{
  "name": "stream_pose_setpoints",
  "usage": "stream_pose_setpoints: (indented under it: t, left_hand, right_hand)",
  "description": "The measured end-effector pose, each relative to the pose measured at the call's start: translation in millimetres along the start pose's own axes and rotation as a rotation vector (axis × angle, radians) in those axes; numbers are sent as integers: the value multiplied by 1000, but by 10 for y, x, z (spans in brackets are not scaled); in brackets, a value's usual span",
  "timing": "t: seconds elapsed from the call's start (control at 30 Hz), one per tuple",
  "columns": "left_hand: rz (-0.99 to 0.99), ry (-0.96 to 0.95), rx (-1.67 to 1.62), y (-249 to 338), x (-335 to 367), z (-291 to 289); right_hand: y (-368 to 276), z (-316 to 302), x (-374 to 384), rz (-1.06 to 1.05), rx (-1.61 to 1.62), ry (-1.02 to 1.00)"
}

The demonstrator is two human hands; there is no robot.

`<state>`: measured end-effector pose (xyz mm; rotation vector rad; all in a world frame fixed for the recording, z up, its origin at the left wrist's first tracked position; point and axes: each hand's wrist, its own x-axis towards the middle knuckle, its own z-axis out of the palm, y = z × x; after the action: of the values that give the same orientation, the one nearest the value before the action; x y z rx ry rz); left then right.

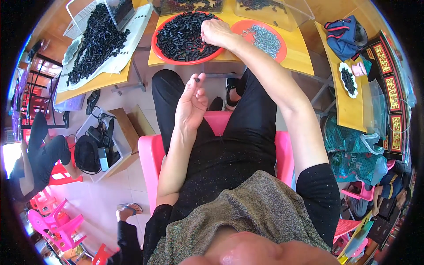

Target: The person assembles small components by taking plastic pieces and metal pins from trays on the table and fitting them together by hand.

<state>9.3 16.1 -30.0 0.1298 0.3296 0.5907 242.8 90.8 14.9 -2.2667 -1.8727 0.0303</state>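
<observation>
The left hand (191, 107), pinching a small black piece (197, 80) at six o'clock from the red tray (189, 62), could drop it if that fingertip pinch slips, while the right hand (215, 33) curls at the tray's three o'clock, its grip hidden.

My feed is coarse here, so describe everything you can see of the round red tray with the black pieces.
The red tray is round, with a smooth, plastic-looking raised rim. It sits level on the yellow table, close to the near edge. Short black tube-like pieces are heaped over its inside, hiding most of the base. The right hand is at its right side, fingers down by the pieces; whether they touch the tray itself cannot be told.
</observation>
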Motion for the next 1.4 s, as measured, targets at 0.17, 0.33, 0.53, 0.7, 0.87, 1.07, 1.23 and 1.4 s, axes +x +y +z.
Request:
stream_pose_setpoints:
  t: [0.17,0.33,0.53,0.7,0.87,1.07,1.23,1.4]
  left_hand:
    - [8,-5,33,-14,-2,-2]
    - [27,-5,42,33,-6,11]
    - [38,-2,41,38,3,15]
    - [4,-15,14,-2,-28,62]
    - [-35,12,28,-65,-72,120]
    - [-39,-15,54,-122,-130,190]
    - [-11,37,126,-136,-157,242]
    - [8,24,162,-171,-178,252]
  right_hand:
    - [-181,-15,13,57,-106,-17]
    - [-158,-163,-45,51,182,32]
    - [-226,-400,-728,58,1035,-62]
    - [-394,-484,-1346,12,1321,-135]
    - [-530,-368,-1643,85,1419,45]
    - [-533,-297,-1775,112,1538,90]
    - [-573,-286,-1843,109,1552,154]
    - [-641,-239,-1900,129,1568,209]
